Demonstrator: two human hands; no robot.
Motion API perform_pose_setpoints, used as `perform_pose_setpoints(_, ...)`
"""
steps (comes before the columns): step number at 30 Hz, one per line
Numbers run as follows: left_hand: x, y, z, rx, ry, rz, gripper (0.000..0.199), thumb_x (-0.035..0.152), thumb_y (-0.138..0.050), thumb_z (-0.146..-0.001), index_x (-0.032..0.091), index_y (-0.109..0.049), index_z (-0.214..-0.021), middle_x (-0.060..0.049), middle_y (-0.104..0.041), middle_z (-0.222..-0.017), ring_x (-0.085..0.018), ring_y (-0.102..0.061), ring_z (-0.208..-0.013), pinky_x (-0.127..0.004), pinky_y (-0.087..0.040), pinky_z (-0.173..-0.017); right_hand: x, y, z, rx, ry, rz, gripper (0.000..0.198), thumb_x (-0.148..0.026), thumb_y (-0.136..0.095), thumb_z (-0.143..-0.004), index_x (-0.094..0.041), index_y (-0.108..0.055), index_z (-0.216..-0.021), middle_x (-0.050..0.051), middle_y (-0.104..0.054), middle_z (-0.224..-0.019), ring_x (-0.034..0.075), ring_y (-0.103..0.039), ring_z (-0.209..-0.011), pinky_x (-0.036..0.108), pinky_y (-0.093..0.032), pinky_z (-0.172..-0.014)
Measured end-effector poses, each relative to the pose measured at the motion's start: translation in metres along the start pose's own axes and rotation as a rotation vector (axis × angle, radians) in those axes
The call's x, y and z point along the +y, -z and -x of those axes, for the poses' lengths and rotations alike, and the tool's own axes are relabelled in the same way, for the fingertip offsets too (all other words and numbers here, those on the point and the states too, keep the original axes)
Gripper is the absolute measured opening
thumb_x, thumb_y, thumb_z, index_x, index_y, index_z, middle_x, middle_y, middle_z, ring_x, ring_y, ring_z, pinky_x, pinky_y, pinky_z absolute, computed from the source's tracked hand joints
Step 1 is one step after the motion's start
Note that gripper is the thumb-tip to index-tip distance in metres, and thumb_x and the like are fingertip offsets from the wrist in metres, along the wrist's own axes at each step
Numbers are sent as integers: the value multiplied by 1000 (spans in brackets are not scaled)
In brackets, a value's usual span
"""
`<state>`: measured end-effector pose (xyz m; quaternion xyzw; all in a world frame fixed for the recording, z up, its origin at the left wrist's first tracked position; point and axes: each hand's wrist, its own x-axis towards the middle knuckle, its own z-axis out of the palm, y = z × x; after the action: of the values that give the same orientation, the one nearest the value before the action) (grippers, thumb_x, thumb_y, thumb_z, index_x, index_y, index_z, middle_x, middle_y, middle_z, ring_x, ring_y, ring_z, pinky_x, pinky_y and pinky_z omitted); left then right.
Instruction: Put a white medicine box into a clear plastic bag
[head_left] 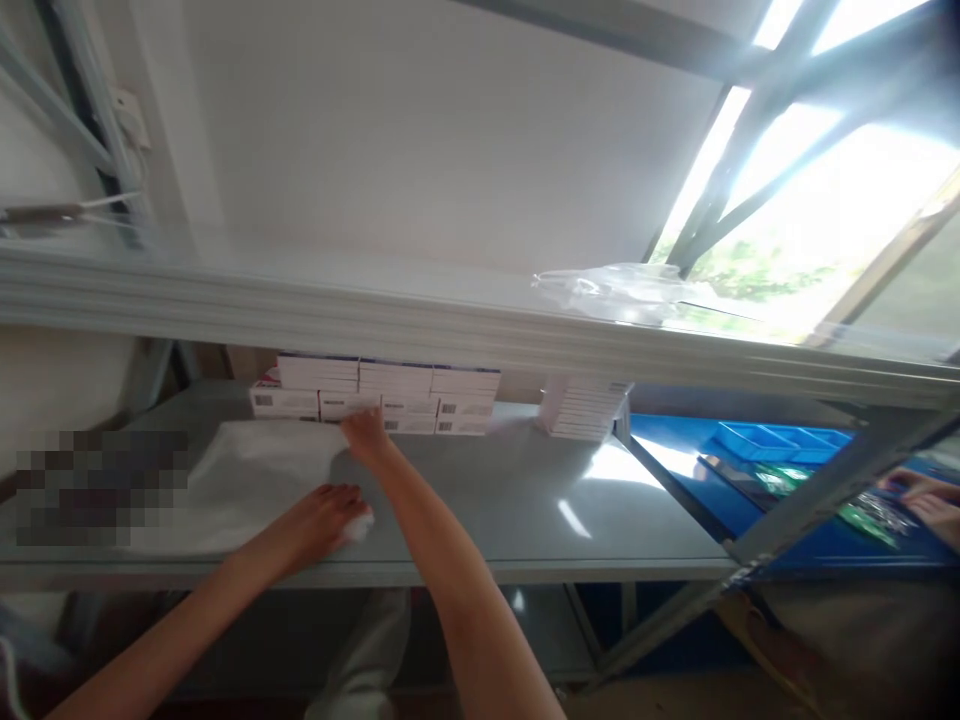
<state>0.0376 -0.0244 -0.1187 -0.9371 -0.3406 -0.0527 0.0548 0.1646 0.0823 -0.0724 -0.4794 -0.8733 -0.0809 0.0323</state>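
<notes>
Left hand (324,512) pinches the white bag (247,480) flat on the shelf (525,500); right hand (365,432) closes on its far edge by the stacked boxes (382,398). Bag-handling step; next calls for a firm two-handed lift.

A white plastic bag (240,480) lies flat and crumpled on the grey shelf. White boxes (375,398) sit stacked in rows just behind it.

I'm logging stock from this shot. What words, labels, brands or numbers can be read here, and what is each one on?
No text can be read.
Stacked white boxes at the back of the shelf: dark label patches, too blurred to read.
Second stack of boxes: printing too small to tell.
White bag under the left hand: no print visible.
</notes>
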Motion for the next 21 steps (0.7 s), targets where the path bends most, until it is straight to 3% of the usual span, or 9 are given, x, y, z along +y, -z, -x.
perform_pose_setpoints(3,3,12,2,-13,60,103,59,19,-63,-75,27,-47,-132,-9,-54,-130,-27,-50,-120,-43,-37,-102,16,6,24,155,53,-78,66,-31,-69,-76,-19,-41,-135,9,-51,-133,27,-44,-121,47,-25,-106)
perform_pose_setpoints(5,7,23,2,-35,98,179,72,26,-68,-72,29,-40,-137,-8,-50,-135,-28,-47,-123,-44,-35,-104,33,12,50,299,73,-182,76,-37,-69,-75,-25,-33,-140,7,-46,-138,26,-43,-122,46,-24,-107)
perform_pose_setpoints(7,13,34,-3,-40,106,268,87,33,-75,-65,29,-33,-141,-8,-44,-140,-29,-44,-126,-43,-34,-105,58,16,83,438,12,-294,68,-35,-64,-78,-28,-34,-138,5,-47,-136,23,-43,-122,43,-26,-106)
perform_pose_setpoints(9,20,45,-15,-11,81,366,98,40,-78,-62,31,-26,-145,-8,-36,-146,-30,-39,-130,-42,-34,-106,93,14,119,571,-163,-398,55,-28,-56,-81,-27,-40,-133,5,-51,-131,22,-45,-119,40,-32,-101)
perform_pose_setpoints(11,31,53,-35,38,48,468,96,47,-74,-67,32,-21,-146,-7,-30,-150,-29,-34,-133,-41,-32,-108,136,6,156,734,-376,-493,45,-21,-48,-81,-23,-45,-127,8,-55,-123,22,-49,-113,38,-37,-95)
perform_pose_setpoints(14,53,59,-88,144,49,644,71,49,-57,-82,34,-25,-144,-5,-29,-150,-26,-33,-135,-42,-30,-109,212,-7,208,1020,-710,-519,41,-22,-43,-80,-15,-48,-121,12,-57,-116,23,-52,-105,39,-36,-96)
perform_pose_setpoints(16,71,59,-138,221,43,799,61,47,-51,-86,33,-29,-141,-5,-31,-149,-24,-35,-134,-42,-31,-109,264,-11,237,1135,-917,-500,45,-26,-43,-79,-12,-46,-122,16,-54,-121,26,-50,-109,40,-34,-98)
perform_pose_setpoints(19,97,58,-226,329,-8,1063,61,49,-56,-81,27,-39,-135,-9,-35,-146,-24,-37,-132,-40,-35,-106,335,-8,267,1139,-1128,-480,55,-34,-44,-79,-7,-42,-127,21,-49,-129,30,-42,-122,43,-28,-103)
perform_pose_setpoints(21,112,57,-287,373,23,1185,66,50,-63,-73,22,-45,-131,-12,-39,-143,-28,-39,-130,-41,-36,-104,375,-4,277,1089,-1179,-460,63,-40,-43,-80,-4,-38,-131,24,-44,-134,32,-37,-128,45,-25,-105)
